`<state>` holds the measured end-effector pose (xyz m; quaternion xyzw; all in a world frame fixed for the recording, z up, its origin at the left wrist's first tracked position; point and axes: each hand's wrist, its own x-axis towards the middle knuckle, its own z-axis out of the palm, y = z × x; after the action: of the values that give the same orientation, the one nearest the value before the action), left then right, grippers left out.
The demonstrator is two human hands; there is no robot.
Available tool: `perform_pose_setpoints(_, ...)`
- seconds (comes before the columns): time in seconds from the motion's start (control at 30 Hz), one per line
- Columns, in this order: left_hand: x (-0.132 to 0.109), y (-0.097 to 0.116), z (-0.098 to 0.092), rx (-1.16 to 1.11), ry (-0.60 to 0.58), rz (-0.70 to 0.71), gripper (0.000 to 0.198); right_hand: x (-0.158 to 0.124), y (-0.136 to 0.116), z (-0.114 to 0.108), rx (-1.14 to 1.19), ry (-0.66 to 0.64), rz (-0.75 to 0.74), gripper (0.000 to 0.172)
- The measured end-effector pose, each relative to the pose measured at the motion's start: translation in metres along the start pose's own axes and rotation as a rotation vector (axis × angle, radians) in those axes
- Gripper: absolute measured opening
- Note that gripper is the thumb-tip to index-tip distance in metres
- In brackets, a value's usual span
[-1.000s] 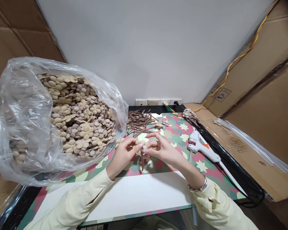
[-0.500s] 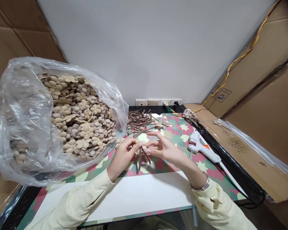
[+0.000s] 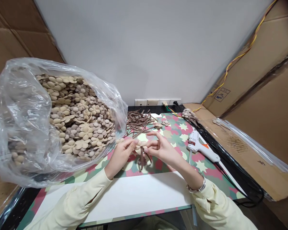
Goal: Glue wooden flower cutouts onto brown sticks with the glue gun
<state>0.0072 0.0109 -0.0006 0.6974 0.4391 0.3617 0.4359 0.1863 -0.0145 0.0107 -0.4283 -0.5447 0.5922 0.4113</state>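
Observation:
Between my two hands, above the patterned mat [image 3: 177, 166], is a pale beige fabric flower [image 3: 141, 144] with a brown ribbon [image 3: 141, 159] on it. The ribbon's two ends hang down from the flower. My left hand [image 3: 120, 156] pinches the flower's left edge between thumb and fingers. At the right, the thumb and fingers of my right hand [image 3: 163, 150] close on the flower and the ribbon near its middle; the index finger is raised. My fingers partly hide the flower's edges.
A clear plastic bag [image 3: 26, 121] full of beige and greyish flowers stands left. Cut brown ribbons [image 3: 139, 120] lie in a heap at the back. A white glue gun [image 3: 201, 147] with a black cable rests right. White paper [image 3: 144, 188] lies in front. Cardboard [image 3: 259, 95] encloses the right side.
My left thumb has drawn back from the ribbon at the flower's middle to its left edge. My right fingers have stayed by the ribbon. The view has shifted slightly.

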Motion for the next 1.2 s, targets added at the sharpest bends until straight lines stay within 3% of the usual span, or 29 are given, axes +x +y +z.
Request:
perform_pose_setpoints(0.2,-0.002,0.004,0.003,-0.060,-0.042,-0.009,0.025,0.000,0.002,0.001,-0.022,0.007,0.005,0.040)
perform_pose_setpoints(0.43,-0.004,0.004,0.005,-0.038,0.019,0.007,0.023,0.001,0.009,0.004,-0.006,-0.005,-0.043,0.041)
perform_pose_setpoints(0.57,0.000,0.001,0.001,-0.088,-0.034,-0.069,0.027,0.002,0.009,0.003,0.006,0.013,-0.036,0.039)
perform_pose_setpoints(0.7,0.000,0.001,0.000,-0.103,-0.098,-0.025,0.022,0.001,0.004,0.003,0.015,0.021,-0.003,0.040)
perform_pose_setpoints(0.9,-0.001,0.000,0.003,-0.120,-0.001,-0.028,0.022,-0.001,-0.002,0.007,0.069,-0.008,0.153,0.055)
perform_pose_setpoints(1.2,-0.002,0.001,0.003,-0.183,0.026,-0.062,0.022,0.001,0.005,0.014,0.101,0.006,0.092,0.066)
